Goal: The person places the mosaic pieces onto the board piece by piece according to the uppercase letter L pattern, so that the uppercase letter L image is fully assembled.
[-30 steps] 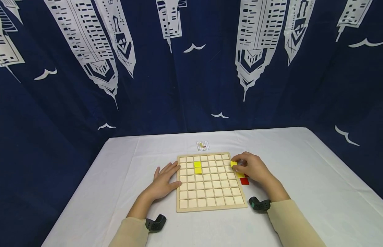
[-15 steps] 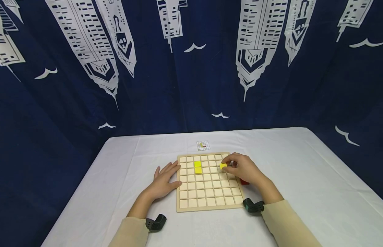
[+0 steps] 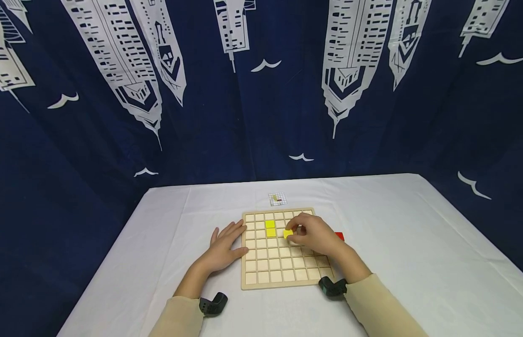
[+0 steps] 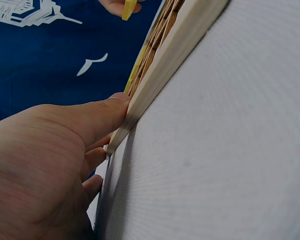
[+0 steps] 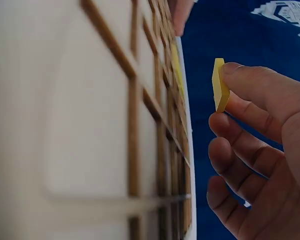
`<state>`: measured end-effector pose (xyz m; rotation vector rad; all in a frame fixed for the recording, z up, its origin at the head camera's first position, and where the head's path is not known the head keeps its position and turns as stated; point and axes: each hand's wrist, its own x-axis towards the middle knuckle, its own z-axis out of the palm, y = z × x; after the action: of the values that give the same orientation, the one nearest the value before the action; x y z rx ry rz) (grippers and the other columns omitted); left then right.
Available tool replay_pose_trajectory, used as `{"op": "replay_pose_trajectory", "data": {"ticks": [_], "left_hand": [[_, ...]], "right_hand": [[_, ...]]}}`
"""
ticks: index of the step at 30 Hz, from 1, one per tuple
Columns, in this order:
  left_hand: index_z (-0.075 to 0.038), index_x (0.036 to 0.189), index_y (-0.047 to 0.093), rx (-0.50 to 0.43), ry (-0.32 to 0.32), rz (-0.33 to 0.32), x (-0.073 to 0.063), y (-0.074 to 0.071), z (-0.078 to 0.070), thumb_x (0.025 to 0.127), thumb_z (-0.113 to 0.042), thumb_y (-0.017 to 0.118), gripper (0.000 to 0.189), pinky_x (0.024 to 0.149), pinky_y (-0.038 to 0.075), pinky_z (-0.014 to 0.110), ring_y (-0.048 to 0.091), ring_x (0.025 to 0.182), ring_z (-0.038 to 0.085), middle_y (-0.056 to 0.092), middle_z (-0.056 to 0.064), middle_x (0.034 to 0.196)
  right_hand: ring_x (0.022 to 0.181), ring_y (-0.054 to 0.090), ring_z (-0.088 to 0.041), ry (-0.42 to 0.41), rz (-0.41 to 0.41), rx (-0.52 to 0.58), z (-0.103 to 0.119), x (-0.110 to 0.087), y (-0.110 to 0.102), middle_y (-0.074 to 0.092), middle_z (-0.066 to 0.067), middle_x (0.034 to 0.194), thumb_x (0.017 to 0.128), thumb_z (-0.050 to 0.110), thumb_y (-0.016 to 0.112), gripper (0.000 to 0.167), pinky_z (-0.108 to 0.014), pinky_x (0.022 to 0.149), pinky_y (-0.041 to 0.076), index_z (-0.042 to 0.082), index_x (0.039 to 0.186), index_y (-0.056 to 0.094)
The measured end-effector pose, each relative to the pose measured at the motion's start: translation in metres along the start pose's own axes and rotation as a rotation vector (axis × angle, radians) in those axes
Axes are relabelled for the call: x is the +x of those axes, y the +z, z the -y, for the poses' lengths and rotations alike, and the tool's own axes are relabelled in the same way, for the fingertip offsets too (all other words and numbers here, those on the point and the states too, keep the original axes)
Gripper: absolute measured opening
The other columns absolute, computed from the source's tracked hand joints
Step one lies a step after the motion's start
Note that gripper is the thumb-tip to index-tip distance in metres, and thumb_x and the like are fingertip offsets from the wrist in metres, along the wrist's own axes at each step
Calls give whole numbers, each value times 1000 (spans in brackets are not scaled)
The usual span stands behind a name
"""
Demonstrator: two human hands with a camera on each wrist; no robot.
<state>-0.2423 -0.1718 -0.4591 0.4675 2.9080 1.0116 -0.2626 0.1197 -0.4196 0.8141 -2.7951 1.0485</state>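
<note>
A wooden grid board [image 3: 271, 276] lies on the white table, with two yellow square tiles [image 3: 270, 228] set one below the other in its upper left cells. Over the board's upper middle, my right hand [image 3: 313, 234] pinches another yellow tile [image 3: 288, 233] between thumb and fingers. In the right wrist view that held tile [image 5: 220, 86] is raised off the grid, its flat side facing the board. My left hand [image 3: 221, 249] rests at the board's left edge, fingers straight and spread. Its thumb [image 4: 112, 112] touches the wooden rim in the left wrist view.
A small printed grid card [image 3: 277, 199] with a coloured pattern lies behind the board. Red tile [image 3: 340, 236] shows at the board's right, partly hidden by my right arm. A dark blue printed curtain [image 3: 244, 117] hangs behind the table.
My right hand has carried the yellow tile leftward from beside the board's right edge to over its middle. The left hand has stayed in place.
</note>
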Motion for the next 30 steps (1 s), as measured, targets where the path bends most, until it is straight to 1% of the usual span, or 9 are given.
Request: {"op": "replay_pose_trajectory", "data": {"ticks": [8, 15, 20, 25, 30], "left_hand": [[-9, 152, 43, 4, -1, -3, 0, 0, -1, 93, -25, 68, 65, 122, -7, 65, 17, 156, 33, 29, 7, 166], [-9, 152, 43, 12, -4, 0, 0, -1, 0, 94, -25, 68, 65, 122, -7, 65, 18, 156, 34, 29, 7, 166], [-10, 152, 43, 15, -8, 4, -1, -2, -1, 94, -25, 68, 65, 122, -7, 65, 18, 156, 34, 28, 7, 166], [-11, 152, 43, 6, -14, 11, -1, -2, -2, 94, -26, 68, 65, 122, -8, 64, 17, 156, 33, 28, 6, 166], [-11, 152, 42, 10, -12, 13, -1, -2, -2, 94, -27, 68, 66, 122, -8, 64, 17, 156, 33, 28, 6, 166]], "right_hand": [[73, 52, -8, -5, 14, -10, 7, 4, 13, 60, 6, 80, 81, 18, 83, 17, -21, 66, 46, 14, 94, 72], [71, 51, -8, 33, 41, -18, 17, 12, 25, 58, 7, 76, 81, 15, 82, 17, -21, 66, 44, 12, 94, 72], [71, 50, -9, 46, 34, -30, 23, 16, 33, 57, 5, 75, 82, 14, 81, 15, -23, 66, 44, 11, 93, 71], [69, 50, -9, 38, 30, -62, 26, 17, 39, 57, 6, 74, 81, 14, 81, 17, -23, 66, 44, 10, 94, 72], [66, 49, -8, 42, 26, -58, 28, 17, 42, 55, 7, 71, 81, 13, 81, 19, -23, 63, 42, 10, 97, 71]]}}
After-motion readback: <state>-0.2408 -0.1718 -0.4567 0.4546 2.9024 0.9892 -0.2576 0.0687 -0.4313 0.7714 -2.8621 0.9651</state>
